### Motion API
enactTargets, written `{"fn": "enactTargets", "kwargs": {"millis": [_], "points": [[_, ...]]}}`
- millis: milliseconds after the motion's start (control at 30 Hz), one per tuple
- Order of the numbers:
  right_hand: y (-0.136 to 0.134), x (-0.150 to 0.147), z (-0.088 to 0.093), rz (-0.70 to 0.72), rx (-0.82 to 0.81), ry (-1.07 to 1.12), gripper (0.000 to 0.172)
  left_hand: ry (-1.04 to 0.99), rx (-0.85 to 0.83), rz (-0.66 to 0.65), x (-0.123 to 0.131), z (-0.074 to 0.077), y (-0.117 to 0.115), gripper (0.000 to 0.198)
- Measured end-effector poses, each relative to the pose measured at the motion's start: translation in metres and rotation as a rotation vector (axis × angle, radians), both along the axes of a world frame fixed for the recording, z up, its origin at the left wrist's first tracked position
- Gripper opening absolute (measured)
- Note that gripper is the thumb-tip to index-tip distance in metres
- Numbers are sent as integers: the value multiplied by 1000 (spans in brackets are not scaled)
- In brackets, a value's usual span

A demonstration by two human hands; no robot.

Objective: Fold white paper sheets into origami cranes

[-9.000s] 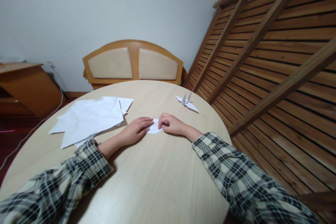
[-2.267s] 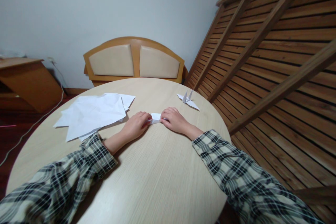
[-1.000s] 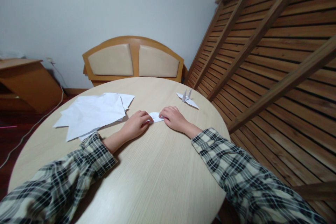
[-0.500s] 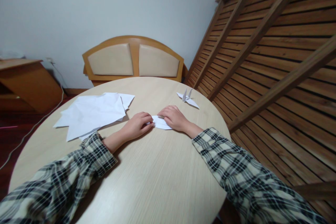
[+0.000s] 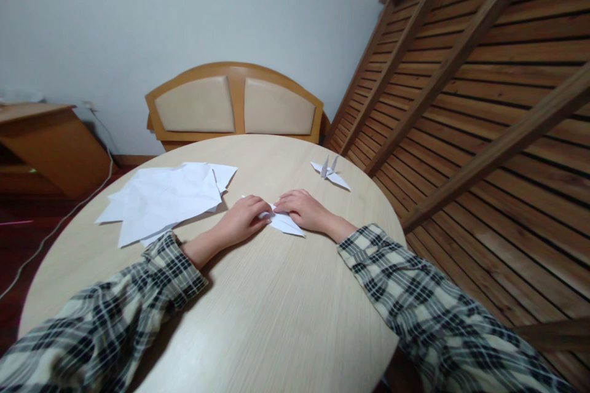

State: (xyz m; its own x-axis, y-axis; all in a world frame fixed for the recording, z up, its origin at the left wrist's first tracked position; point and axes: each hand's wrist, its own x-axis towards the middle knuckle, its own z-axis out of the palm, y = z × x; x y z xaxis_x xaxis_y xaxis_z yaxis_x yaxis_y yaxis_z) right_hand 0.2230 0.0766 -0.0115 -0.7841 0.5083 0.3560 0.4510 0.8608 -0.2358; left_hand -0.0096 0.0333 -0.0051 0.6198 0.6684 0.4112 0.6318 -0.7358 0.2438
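A small folded white paper piece (image 5: 286, 223) lies on the round light-wood table (image 5: 258, 313) between my hands, a pointed flap sticking out toward me. My left hand (image 5: 242, 220) is curled with its fingertips pinching the paper's left end. My right hand (image 5: 302, 210) rests on the paper's far right side, fingers bent and pressing it down. Both forearms wear plaid sleeves. A finished white paper crane (image 5: 330, 173) stands on the table beyond my right hand.
A loose pile of white paper sheets (image 5: 166, 198) lies on the table's left. A wooden chair with beige pads (image 5: 234, 105) stands behind the table. Slatted wooden panels (image 5: 483, 110) lean at the right. A wooden cabinet (image 5: 43, 147) and a cable are at the left.
The folded paper has been opened out: a pointed flap now extends toward me from between the hands. Both hands stayed in nearly the same place, on the paper.
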Motion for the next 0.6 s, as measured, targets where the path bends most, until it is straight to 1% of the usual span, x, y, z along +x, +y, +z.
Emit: {"fn": "enactTargets", "kwargs": {"millis": [67,167,300,367,467,600], "points": [[0,0,0,-29,0,1,40,21,30,-17,0,0,1,11],[0,1,2,-75,11,3,37,55,59,-6,-1,-2,3,19],[-1,0,3,-86,24,18,33,85,96,24,-2,-2,4,30],[-1,0,3,-90,25,14,32,108,137,58,-3,0,2,30],[0,0,4,-107,25,7,31,151,180,114,-2,3,-1,25],[-1,-1,5,-120,42,-2,27,139,124,96,-2,3,-1,23]]}}
